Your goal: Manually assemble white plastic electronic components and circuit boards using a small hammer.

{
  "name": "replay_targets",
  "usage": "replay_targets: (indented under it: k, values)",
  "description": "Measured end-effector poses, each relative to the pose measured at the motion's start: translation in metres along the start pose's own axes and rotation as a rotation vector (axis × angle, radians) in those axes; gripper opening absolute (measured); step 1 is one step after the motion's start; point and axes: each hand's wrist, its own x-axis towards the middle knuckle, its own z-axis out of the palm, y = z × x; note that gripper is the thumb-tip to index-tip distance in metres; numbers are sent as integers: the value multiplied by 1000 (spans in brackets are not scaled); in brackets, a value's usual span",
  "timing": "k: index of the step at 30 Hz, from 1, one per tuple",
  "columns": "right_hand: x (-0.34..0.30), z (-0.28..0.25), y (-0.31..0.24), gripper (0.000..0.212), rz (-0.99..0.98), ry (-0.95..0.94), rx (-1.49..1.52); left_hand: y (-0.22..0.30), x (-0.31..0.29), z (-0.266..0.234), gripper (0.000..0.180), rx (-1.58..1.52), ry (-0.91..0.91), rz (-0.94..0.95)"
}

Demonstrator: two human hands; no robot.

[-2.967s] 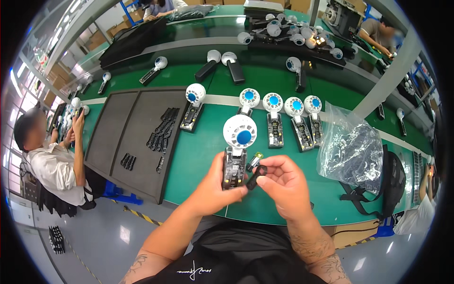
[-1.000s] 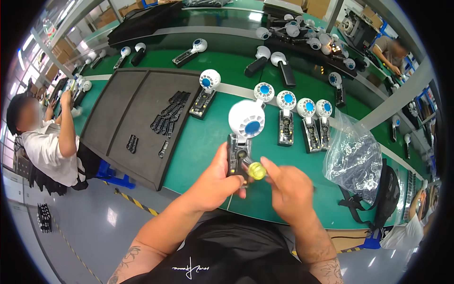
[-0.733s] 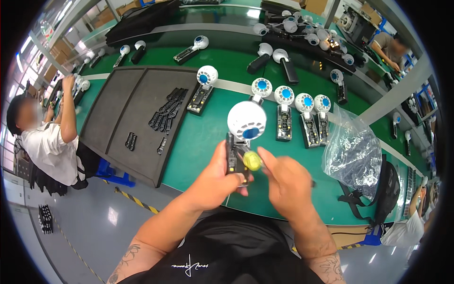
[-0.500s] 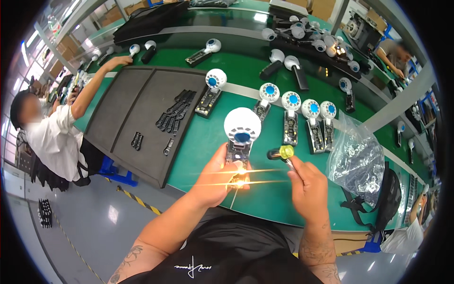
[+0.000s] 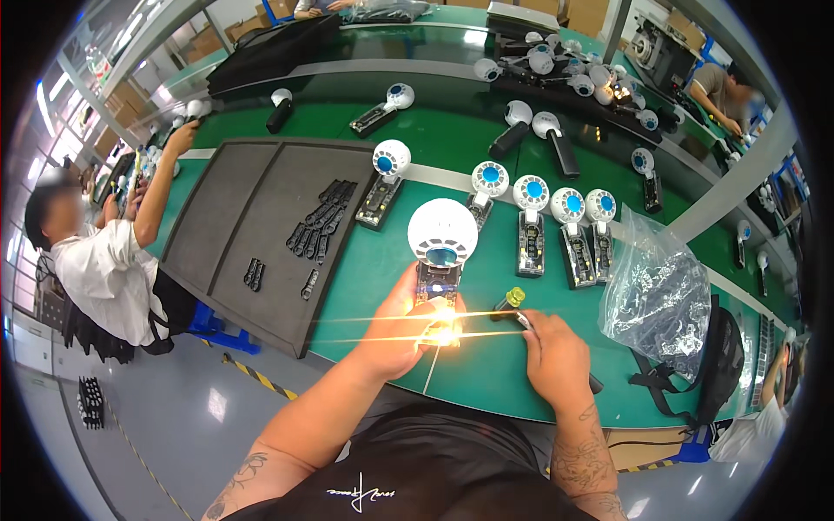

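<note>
My left hand [image 5: 393, 334] is wrapped round the dark body of a handheld device with a round white head [image 5: 443, 230]. A dark blue disc and a ring of slots mark the head's lower face. Bright light flares from the body's lower end, hiding some of my fingers. Just right of it, my right hand [image 5: 559, 360] grips a small mallet [image 5: 510, 301] with a yellow face and a black one. The mallet head is apart from the device, its yellow face turned up and away. Behind the palm shows the dark end of its handle.
Several similar devices [image 5: 532, 226] stand or lie behind my hands. On the left, a dark grey tray [image 5: 228, 221] holds small black parts. A clear plastic bag [image 5: 653, 295] and a black bag [image 5: 717, 365] lie right. A co-worker in white [image 5: 113, 269] reaches over at left.
My right hand has come down slightly and turned the mallet, its yellow face now upward. The left hand keeps the device in about the same place. The co-worker's hand has moved left.
</note>
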Motion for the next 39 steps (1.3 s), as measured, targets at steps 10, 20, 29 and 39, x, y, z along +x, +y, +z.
replay_targets:
  k: [10, 20, 29, 39]
  values:
    - [0, 2, 3, 30, -46, 43, -23, 5, 14, 1, 52, 3, 107, 4]
    - [-6, 2, 1, 27, 9, 93, 76, 9, 22, -11, 44, 58, 192, 35]
    - [-5, 2, 9, 27, -85, 118, 66, 18, 45, -11, 46, 192, 263, -28]
    - [0, 11, 16, 30, -132, 131, 8, 71, 267, -27, 55, 848, 298, 270]
